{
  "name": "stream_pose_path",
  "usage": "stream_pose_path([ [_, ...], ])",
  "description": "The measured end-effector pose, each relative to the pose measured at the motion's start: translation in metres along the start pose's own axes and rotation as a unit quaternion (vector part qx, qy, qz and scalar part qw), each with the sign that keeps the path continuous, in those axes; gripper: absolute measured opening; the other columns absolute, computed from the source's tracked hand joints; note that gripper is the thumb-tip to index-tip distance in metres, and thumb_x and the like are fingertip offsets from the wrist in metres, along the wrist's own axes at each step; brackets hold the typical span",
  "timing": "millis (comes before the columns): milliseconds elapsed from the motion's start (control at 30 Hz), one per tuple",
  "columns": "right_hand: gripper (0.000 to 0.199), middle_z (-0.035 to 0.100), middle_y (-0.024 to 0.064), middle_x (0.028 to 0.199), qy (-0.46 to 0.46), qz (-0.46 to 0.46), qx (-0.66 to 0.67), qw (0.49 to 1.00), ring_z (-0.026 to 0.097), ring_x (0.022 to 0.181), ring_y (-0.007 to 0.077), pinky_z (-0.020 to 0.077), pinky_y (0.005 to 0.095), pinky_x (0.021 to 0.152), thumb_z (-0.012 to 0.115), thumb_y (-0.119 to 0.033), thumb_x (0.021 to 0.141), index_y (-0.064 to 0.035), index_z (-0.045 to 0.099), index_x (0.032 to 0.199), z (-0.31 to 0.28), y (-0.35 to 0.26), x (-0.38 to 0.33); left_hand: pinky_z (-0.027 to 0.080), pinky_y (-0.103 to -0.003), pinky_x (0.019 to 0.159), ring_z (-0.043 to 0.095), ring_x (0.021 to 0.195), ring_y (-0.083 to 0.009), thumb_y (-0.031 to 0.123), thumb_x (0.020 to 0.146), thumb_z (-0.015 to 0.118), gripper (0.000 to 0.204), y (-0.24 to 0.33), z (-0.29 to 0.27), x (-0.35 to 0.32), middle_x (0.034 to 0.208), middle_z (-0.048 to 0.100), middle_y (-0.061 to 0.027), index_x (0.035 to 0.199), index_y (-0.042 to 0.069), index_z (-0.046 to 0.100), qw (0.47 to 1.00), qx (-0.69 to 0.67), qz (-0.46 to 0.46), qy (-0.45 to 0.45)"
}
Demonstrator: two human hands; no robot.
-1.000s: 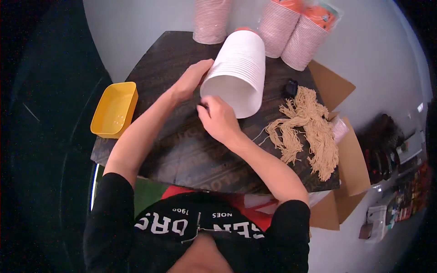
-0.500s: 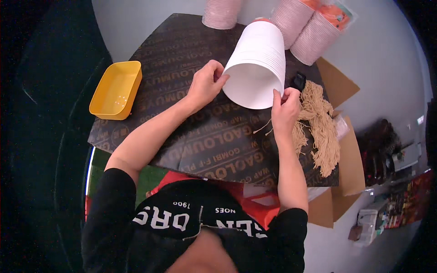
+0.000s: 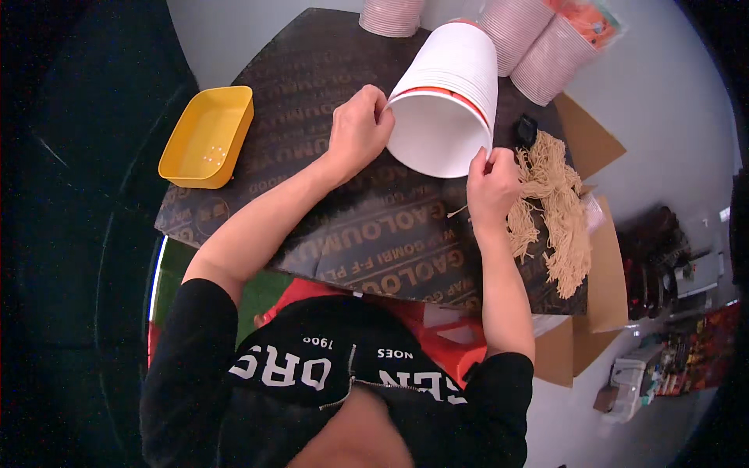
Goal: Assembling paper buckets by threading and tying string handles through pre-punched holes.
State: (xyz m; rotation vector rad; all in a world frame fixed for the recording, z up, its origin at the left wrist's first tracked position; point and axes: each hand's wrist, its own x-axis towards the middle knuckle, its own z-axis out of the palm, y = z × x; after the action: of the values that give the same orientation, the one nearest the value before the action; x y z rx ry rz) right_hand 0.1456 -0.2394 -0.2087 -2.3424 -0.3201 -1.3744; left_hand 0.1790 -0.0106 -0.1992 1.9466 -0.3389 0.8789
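A stack of nested white paper buckets (image 3: 460, 66) lies on its side on the dark table, mouths turned toward me. My left hand (image 3: 360, 129) pinches the left side of the nearest bucket's rim. On the other side of that rim, my right hand (image 3: 493, 183) grips with thumb and fingers. The nearest bucket (image 3: 439, 136) is drawn slightly out of the stack, and a red-orange band shows in the gap above it. Beside my right hand lies a bundle of beige strings (image 3: 558, 203), with a small black object (image 3: 526, 130) at its top end.
At the table's left edge stands a yellow tray (image 3: 207, 140) with small pale bits inside. Pinkish stacks of cups (image 3: 554, 61) line the far edge, some in clear wrap. An open cardboard box (image 3: 605, 265) sits off the table's right side.
The nearest bucket has slid a little out of the stack toward me, baring a red-orange band. Both hands have kept hold of its rim.
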Motion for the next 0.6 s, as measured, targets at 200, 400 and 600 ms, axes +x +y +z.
stream_pose_path([
  [200,0.02,0.051,0.014,0.06,-0.025,-0.042,0.138,0.989,0.052,0.049,0.0344,0.0401,0.0435,0.048,0.061,-0.003,0.087,-0.0022,0.05,0.07,-0.026,-0.017,-0.004,0.051,-0.033,0.071,0.064,0.076,-0.0167,0.013,0.087,0.054,0.016,0.014,-0.052,0.013,0.095,0.071,-0.0132,0.088,-0.001,0.062,0.966,-0.222,-0.04,-0.126],
  [400,0.03,0.043,0.0082,0.052,-0.079,0.102,0.328,0.936,0.038,0.046,0.0118,0.0297,0.0327,0.045,0.055,-0.005,0.089,0.0008,0.043,0.063,-0.051,-0.053,0.005,0.047,-0.035,0.1,0.066,0.101,-0.0199,0.031,0.103,0.037,0.047,0.0,-0.081,0.029,0.109,0.071,-0.0142,0.107,-0.003,0.069,0.911,-0.352,-0.068,-0.202],
  [600,0.03,0.04,0.0109,0.049,-0.133,0.174,0.273,0.937,0.037,0.049,0.011,0.0314,0.0363,0.046,0.054,-0.009,0.086,0.006,0.044,0.062,-0.014,-0.013,0.02,0.038,-0.034,0.109,0.057,0.118,-0.0192,0.039,0.106,0.034,0.054,-0.007,-0.055,0.021,0.128,0.063,-0.011,0.132,-0.002,0.058,0.895,-0.343,-0.103,-0.266],
])
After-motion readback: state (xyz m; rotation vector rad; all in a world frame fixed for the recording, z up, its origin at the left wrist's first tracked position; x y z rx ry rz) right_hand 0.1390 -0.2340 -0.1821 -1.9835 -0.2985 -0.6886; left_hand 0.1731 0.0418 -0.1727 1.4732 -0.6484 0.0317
